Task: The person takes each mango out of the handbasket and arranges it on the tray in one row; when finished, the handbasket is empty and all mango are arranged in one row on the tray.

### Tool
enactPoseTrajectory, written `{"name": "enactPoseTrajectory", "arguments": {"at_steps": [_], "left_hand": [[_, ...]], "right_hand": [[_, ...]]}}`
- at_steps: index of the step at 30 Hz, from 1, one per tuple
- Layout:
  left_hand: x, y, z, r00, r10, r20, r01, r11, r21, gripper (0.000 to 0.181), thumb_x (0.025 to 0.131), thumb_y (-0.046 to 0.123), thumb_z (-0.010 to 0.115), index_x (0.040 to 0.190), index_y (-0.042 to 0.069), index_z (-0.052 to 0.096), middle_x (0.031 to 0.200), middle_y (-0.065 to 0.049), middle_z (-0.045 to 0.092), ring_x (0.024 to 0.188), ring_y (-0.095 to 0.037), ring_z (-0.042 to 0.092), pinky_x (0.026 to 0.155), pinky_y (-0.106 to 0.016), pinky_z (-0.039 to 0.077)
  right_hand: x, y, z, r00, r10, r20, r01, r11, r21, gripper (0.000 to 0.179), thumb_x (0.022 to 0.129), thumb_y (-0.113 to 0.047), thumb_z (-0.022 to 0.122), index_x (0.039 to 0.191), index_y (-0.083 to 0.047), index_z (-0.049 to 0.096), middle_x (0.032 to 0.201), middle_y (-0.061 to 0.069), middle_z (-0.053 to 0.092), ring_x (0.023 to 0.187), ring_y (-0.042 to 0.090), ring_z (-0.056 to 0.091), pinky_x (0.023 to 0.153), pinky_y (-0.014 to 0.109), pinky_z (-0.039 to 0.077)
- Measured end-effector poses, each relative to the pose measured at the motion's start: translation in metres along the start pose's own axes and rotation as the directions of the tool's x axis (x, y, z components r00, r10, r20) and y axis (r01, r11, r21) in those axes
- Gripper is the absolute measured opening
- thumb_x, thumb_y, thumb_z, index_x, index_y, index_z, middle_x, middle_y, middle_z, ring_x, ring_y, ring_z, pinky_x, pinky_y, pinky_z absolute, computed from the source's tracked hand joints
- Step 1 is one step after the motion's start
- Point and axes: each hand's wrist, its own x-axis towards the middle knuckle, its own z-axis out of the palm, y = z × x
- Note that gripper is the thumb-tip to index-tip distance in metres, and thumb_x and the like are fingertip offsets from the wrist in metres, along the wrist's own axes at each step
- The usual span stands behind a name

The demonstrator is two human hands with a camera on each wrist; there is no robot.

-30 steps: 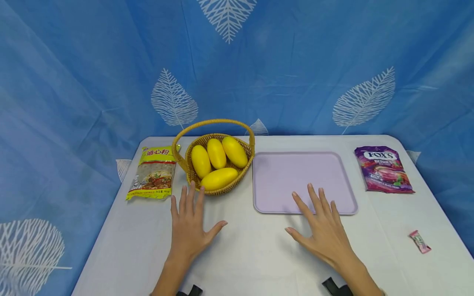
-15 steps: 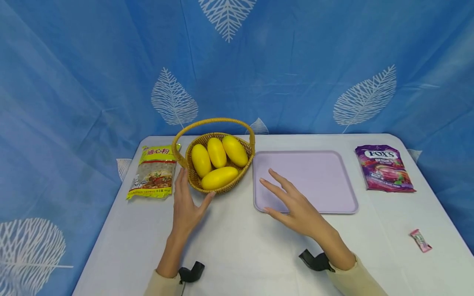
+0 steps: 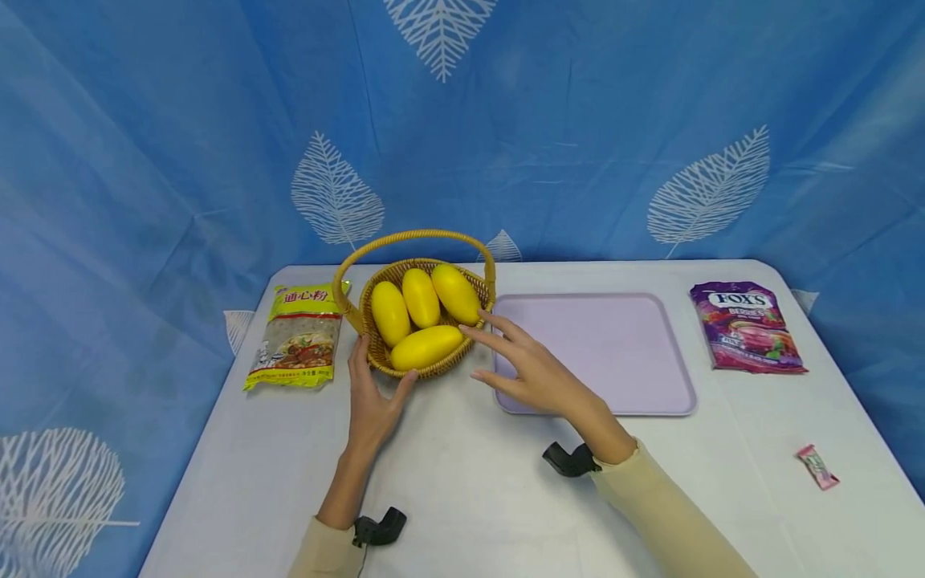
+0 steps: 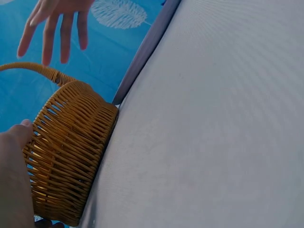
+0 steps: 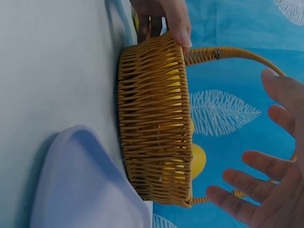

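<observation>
A wicker basket [image 3: 442, 367] with a tall arched handle stands on the table and holds several yellow mangoes [image 3: 428, 348]. My left hand [image 3: 374, 413] holds the basket's near left side, its thumb at the front and its fingers along the left wall. In the right wrist view, that thumb reaches the basket rim [image 5: 183, 114]. My right hand [image 3: 535, 373] hovers by the basket's right rim, fingers spread and extended towards the mangoes, holding nothing. The left wrist view shows the basket's woven wall [image 4: 71, 147] beside my left thumb.
Right of the basket lies a lilac tray [image 3: 607, 353], partly under my right hand. A macaroni bag [image 3: 299, 337] lies at the left, a purple FOX'S candy bag [image 3: 747, 327] at the far right. One wrapped candy [image 3: 818, 467] lies near the right edge.
My right hand has moved left and forward from over the tray to the basket's right rim. My left hand has turned and come against the basket's near left side.
</observation>
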Motion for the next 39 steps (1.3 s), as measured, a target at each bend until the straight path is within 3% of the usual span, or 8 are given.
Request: {"name": "enactPoseTrajectory", "arguments": {"at_steps": [6,11,18,24,31,39], "left_hand": [[-0.002,-0.006,0.001,1.000,-0.004,-0.012,0.003,0.996,-0.092,0.093,0.084,0.016,0.077,0.155,0.005,0.017,0.159,-0.016,0.021,0.146,-0.034,0.026,0.108,-0.060,0.037],[-0.003,-0.008,0.002,0.999,0.021,-0.036,-0.025,0.993,-0.116,0.093,0.081,0.005,0.078,0.154,0.002,0.019,0.157,-0.019,0.025,0.142,-0.038,0.032,0.103,-0.061,0.041],[-0.001,0.019,-0.007,0.995,0.085,-0.046,-0.091,0.987,-0.136,0.086,0.080,-0.006,0.075,0.146,-0.015,0.021,0.149,-0.037,0.027,0.132,-0.052,0.037,0.096,-0.063,0.043],[0.000,0.029,-0.011,0.996,0.079,-0.037,-0.084,0.986,-0.141,0.084,0.079,-0.007,0.075,0.144,-0.018,0.022,0.147,-0.038,0.028,0.129,-0.054,0.038,0.095,-0.061,0.043],[0.000,0.025,-0.010,0.997,0.068,-0.035,-0.073,0.985,-0.159,0.085,0.080,-0.005,0.075,0.145,-0.017,0.022,0.148,-0.038,0.027,0.131,-0.054,0.036,0.097,-0.066,0.041],[-0.001,0.021,-0.009,0.997,0.066,-0.039,-0.071,0.985,-0.155,0.084,0.079,-0.007,0.074,0.144,-0.017,0.022,0.148,-0.037,0.027,0.135,-0.052,0.033,0.097,-0.065,0.042]], "right_hand": [[0.024,0.007,0.007,0.999,-0.028,0.034,0.027,0.999,0.032,0.057,0.092,-0.028,0.069,0.145,-0.019,0.049,0.153,0.020,0.037,0.140,0.035,0.039,0.107,0.054,0.042],[0.041,0.014,0.015,0.995,-0.066,0.072,0.064,0.997,0.038,0.053,0.093,-0.029,0.067,0.143,-0.020,0.051,0.151,0.021,0.040,0.136,0.036,0.045,0.104,0.050,0.046],[0.061,0.018,0.022,0.987,-0.057,0.151,0.050,0.998,0.047,0.050,0.093,-0.028,0.067,0.141,-0.017,0.054,0.149,0.021,0.042,0.134,0.038,0.046,0.105,0.051,0.045],[0.077,0.021,0.027,0.969,-0.033,0.244,0.022,0.999,0.045,0.050,0.093,-0.028,0.067,0.140,-0.015,0.055,0.147,0.017,0.046,0.135,0.031,0.046,0.110,0.047,0.042],[0.092,0.024,0.030,0.939,-0.026,0.342,0.028,1.000,-0.002,0.047,0.092,-0.028,0.069,0.137,-0.020,0.059,0.143,0.013,0.049,0.132,0.028,0.048,0.111,0.045,0.040],[0.102,0.025,0.032,0.913,-0.001,0.407,-0.008,1.000,0.021,0.047,0.089,-0.030,0.072,0.134,-0.022,0.062,0.140,0.010,0.048,0.126,0.025,0.048,0.111,0.042,0.039]]}}
